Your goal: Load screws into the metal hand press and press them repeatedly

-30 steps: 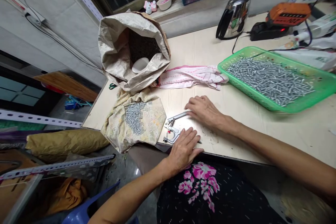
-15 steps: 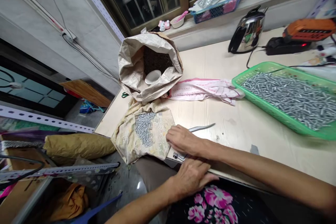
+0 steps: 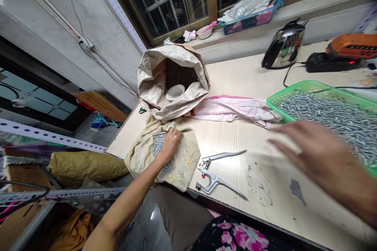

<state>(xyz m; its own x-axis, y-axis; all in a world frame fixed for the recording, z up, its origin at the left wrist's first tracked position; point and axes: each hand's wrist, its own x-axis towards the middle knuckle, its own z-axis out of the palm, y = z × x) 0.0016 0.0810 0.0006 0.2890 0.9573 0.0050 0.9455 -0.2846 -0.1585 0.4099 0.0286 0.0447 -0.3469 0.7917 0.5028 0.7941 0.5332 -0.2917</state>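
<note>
Resting my left hand [image 3: 171,144] on the metal bits [image 3: 159,143], fingers curled, can't tell if gripping; right hand [image 3: 324,160] is blurry near the basket [image 3: 284,115], grip unclear.

On the table [image 3: 229,137] before me, the sack [image 3: 150,76] stands at upper centre, dish [image 3: 176,92] inside. Cloth [image 3: 186,160]: in front of sack, loose parts [image 3: 159,144] on it. Pliers [image 3: 215,180]: lower centre, right of cloth. Towel [image 3: 235,109]: between sack and basket [image 3: 286,117]. Basket: right edge, more parts [image 3: 321,113] inside. Kettle [image 3: 287,47]: upper right, behind basket.

Lt bright, src prob. overhead | glare on table [image 3: 228,135] | R hand [image 3: 322,157] motion-blurred | window [image 3: 184,11] dk | edges stretched
</note>
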